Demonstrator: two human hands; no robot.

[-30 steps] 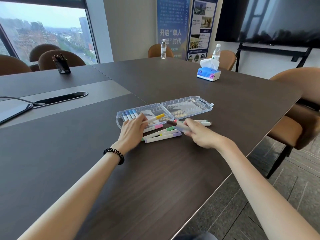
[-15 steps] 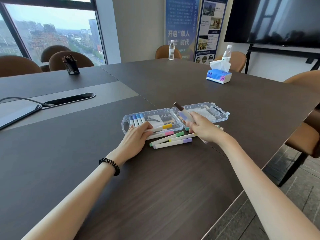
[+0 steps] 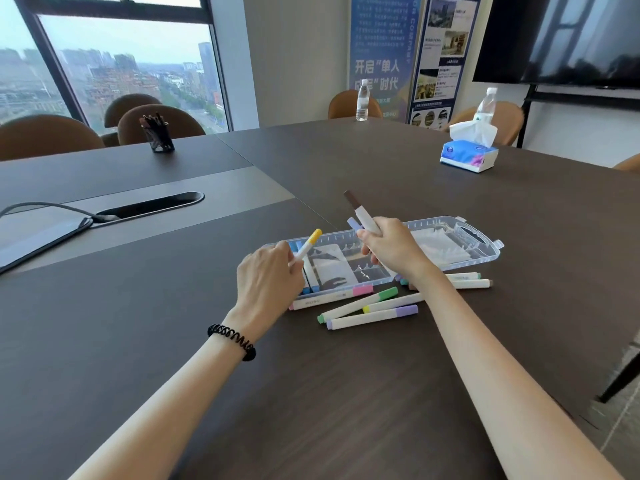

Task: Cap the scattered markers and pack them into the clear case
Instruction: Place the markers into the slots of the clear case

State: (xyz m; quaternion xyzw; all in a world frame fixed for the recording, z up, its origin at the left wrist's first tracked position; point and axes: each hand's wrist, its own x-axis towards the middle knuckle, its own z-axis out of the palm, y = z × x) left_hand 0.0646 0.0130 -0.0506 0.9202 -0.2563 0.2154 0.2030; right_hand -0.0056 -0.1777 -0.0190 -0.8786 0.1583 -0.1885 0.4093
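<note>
Both hands have lifted markers off the bench: left hand (image 3: 268, 275) pinches the yellow marker (image 3: 304, 251), right hand (image 3: 388, 247) grips the brown marker (image 3: 360, 213) and a purple one above the clear case (image 3: 460, 258). Packing step; next, lay them into slots.

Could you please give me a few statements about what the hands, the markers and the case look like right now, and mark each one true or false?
1. The left hand holds a white marker with a yellow cap. True.
2. The right hand is empty. False: it grips a white marker with a brown cap, with a lilac-tipped marker beside it.
3. The clear plastic case lies open on the dark wooden table. True.
4. Every marker is already in the case. False: several, such as the purple-capped marker, lie on the table in front of it.
5. The blue tissue box sits inside the case. False: it stands far off on the table.
</note>
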